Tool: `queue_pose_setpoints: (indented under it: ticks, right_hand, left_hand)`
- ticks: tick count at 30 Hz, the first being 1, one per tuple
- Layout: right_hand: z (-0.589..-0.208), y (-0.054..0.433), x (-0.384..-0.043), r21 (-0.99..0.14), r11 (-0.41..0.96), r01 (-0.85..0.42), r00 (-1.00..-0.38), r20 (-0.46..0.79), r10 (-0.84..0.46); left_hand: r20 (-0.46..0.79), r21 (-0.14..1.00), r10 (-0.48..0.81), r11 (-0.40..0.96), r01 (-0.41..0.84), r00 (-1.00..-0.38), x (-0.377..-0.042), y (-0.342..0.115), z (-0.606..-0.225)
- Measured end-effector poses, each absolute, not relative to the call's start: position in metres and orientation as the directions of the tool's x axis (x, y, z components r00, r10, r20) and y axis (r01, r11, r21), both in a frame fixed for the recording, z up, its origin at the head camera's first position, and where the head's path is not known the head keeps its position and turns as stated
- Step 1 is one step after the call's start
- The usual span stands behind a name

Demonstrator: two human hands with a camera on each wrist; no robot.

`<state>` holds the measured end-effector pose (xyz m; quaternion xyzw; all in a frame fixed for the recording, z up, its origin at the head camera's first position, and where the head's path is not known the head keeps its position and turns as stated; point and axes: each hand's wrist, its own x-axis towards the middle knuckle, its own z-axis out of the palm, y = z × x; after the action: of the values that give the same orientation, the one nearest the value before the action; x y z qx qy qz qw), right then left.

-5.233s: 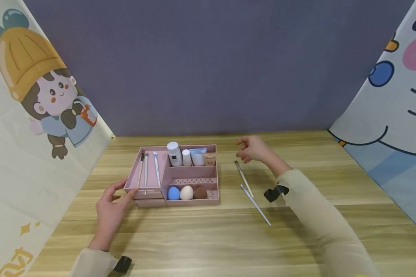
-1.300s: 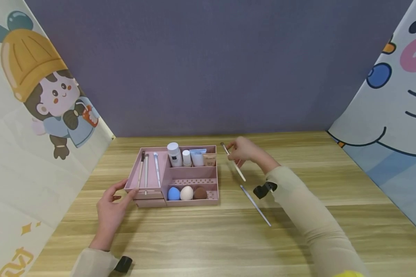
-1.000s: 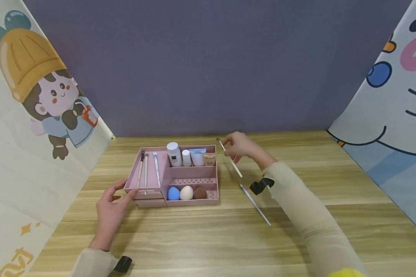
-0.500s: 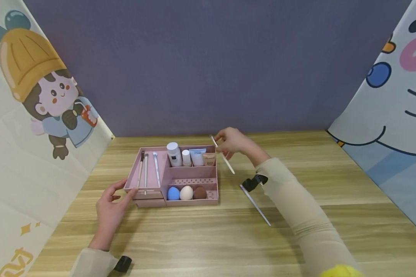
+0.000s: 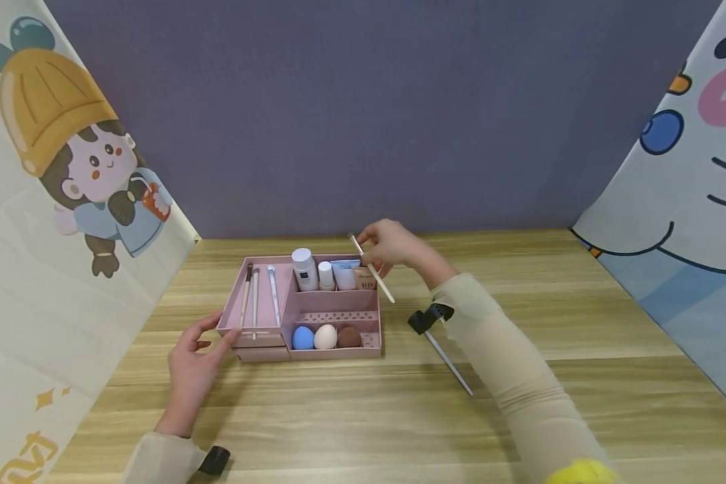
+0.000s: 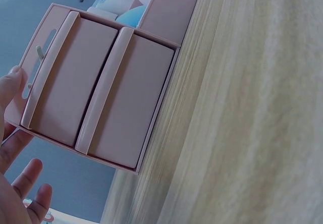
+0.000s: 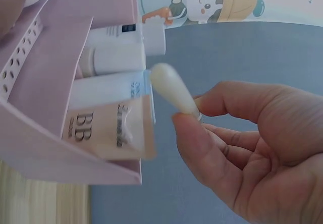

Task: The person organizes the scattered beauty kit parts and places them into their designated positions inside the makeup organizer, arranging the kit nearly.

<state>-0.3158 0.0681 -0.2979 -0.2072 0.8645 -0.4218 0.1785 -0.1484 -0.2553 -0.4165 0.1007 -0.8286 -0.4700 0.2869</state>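
Observation:
A pink makeup organizer [image 5: 335, 300] stands on the wooden table. My left hand [image 5: 193, 370] holds its front left corner, thumb on the front rim and a finger along the side. In the left wrist view two shut drawers [image 6: 73, 77] show below the slotted rim. My right hand [image 5: 393, 245] pinches a pale-handled makeup brush [image 5: 382, 284] between thumb and index finger, tilted above the organizer's back right corner. In the right wrist view the brush's rounded handle end [image 7: 169, 82] points toward the tubes. Three brushes [image 5: 255, 299] lie in the left top tray.
The back compartment holds a white bottle [image 5: 304, 272], a smaller bottle [image 5: 326, 277], a blue-white tube [image 5: 344, 275] and a beige BB tube [image 5: 366, 279]. In front sit blue [image 5: 303, 338], cream [image 5: 325, 337] and brown sponges [image 5: 349, 337]. Another brush [image 5: 450, 366] lies on the table under the right wrist.
My right hand has taken the pale-handled brush off the table and carried it left, from beside the organizer to over its back right corner. The left hand stays in place.

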Motion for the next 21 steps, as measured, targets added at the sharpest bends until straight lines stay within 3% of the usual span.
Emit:
queue_pose_setpoints:
  ticks: [21]
  right_hand:
    - [-0.289,0.035,-0.309,-0.818,0.52,-0.246,-0.822,-0.108,-0.559]
  left_hand:
    - [0.372,0.84,-0.442,0.534,0.093,-0.817,-0.148,-0.255,-0.416]
